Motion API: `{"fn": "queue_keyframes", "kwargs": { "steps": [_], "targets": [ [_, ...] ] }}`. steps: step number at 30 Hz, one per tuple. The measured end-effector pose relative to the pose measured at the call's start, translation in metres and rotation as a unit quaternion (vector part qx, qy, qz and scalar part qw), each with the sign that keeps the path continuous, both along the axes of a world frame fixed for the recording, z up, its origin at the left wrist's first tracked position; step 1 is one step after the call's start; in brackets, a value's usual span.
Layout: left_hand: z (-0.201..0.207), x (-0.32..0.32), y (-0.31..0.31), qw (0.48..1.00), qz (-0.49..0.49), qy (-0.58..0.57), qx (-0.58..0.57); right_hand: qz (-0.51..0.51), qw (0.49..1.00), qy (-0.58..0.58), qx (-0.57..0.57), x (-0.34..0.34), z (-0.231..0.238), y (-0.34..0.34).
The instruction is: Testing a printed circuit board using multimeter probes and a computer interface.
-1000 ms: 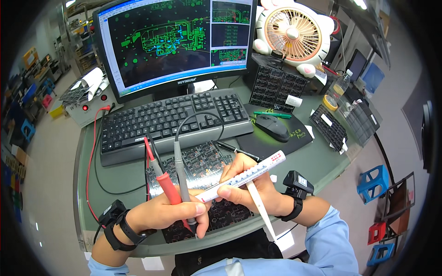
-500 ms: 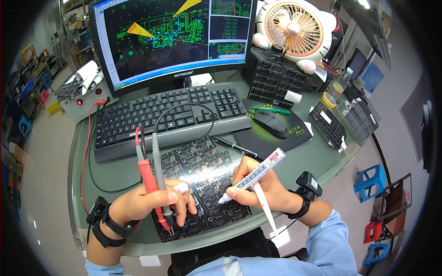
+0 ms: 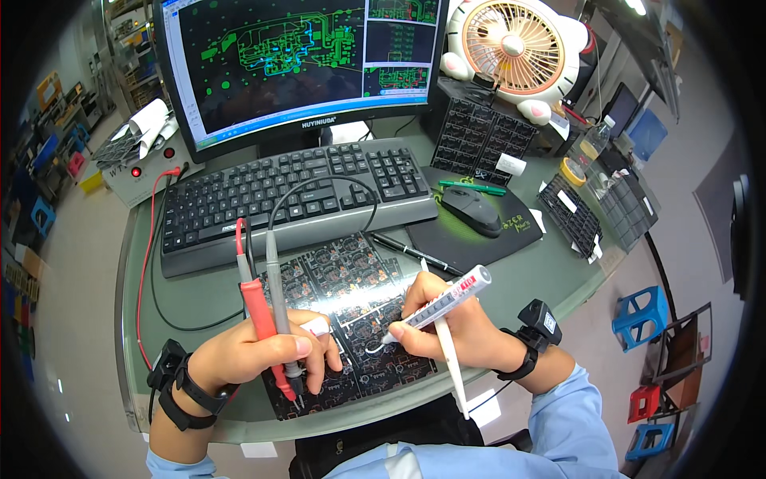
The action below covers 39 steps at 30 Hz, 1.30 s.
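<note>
My left hand (image 3: pixel 275 351) is closed around a pair of test probes, one red (image 3: pixel 258 310) and one with a dark grey handle (image 3: pixel 279 299). Their metal tips point down at the near left edge of a black printed circuit board panel (image 3: pixel 399 374). A white wrap covers one of that hand's fingers. In my right hand (image 3: pixel 459 331) is a white marker pen (image 3: pixel 444 304), its tip down at the panel beside a short white curved mark. A slim off-white stick (image 3: pixel 451 369) is also held in that hand, crossing under the marker.
Behind the panel lie a black keyboard (image 3: pixel 295 199) and a black pen (image 3: pixel 416 254). A monitor (image 3: pixel 279 72) shows a green board layout. To the right are a mouse (image 3: pixel 471 212) on a pad, a fan (image 3: pixel 513 46) and more board panels (image 3: pixel 570 214). A red probe lead (image 3: pixel 147 271) loops along the left.
The marker's tip has moved slightly left, and a white curved mark shows by it. The off-white stick's lower end has swung left. Yellow wedges on the monitor are gone. My left hand stays put.
</note>
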<state>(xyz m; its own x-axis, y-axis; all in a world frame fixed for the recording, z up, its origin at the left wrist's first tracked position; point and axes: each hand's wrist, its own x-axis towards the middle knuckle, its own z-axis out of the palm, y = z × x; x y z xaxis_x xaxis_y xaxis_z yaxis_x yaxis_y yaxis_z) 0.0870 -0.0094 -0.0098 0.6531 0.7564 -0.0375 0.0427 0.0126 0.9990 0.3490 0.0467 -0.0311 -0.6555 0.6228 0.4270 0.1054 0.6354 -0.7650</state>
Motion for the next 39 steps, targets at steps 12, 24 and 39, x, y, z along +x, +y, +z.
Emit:
{"fn": "queue_keyframes", "kwargs": {
  "steps": [12, 24, 39],
  "targets": [
    [-0.008, -0.012, 0.036, 0.964, 0.233, 0.035, 0.125, -0.062, 0.97, 0.116, -0.206, 0.02, 0.02, 0.019],
    [-0.003, -0.01, 0.054, 0.949, 0.283, -0.05, 0.126, -0.026, 0.928, 0.248, -0.279, 0.019, 0.01, 0.067],
    [0.023, 0.038, 0.028, 0.843, 0.334, -0.422, -0.003, 0.182, 0.912, 0.309, -0.199, -0.079, 0.081, 0.054]
  ]
}}
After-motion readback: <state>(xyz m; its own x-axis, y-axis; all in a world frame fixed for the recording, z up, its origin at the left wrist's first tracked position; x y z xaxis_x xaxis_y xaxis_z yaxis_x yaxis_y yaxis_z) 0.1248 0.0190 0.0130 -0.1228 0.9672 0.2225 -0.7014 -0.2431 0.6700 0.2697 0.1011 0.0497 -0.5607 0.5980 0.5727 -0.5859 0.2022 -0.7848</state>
